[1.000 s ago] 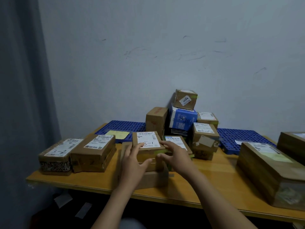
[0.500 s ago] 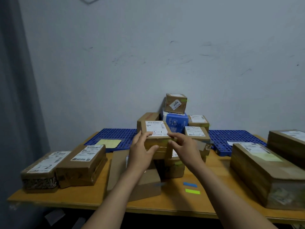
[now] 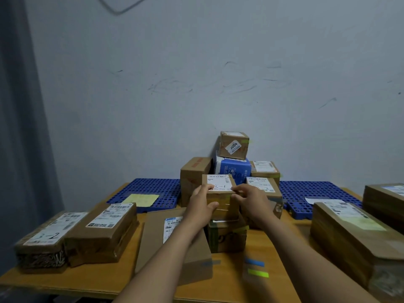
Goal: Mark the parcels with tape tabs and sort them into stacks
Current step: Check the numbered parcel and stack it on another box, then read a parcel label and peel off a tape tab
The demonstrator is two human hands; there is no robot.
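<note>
Parcel point(image 3: 222, 196) looks light and stiff; left hand point(image 3: 200, 207) and right hand point(image 3: 251, 202) fingers clamped on its 2 sides, a good hold.

Left hand point(image 3: 202, 206): raised ahead at mid-frame, back of hand to the camera, fingers curled over the upper left edge of a small parcel point(image 3: 220, 194), thumb pressed flat on its front face. Right hand point(image 3: 251, 204): level with the left, fingers hooked over the parcel's upper right edge, gripping from the opposite side. Left forearm point(image 3: 157, 261): bare, extended from bottom centre. Right forearm point(image 3: 306, 256): bare, extended from bottom right, the two converging forward.
</note>
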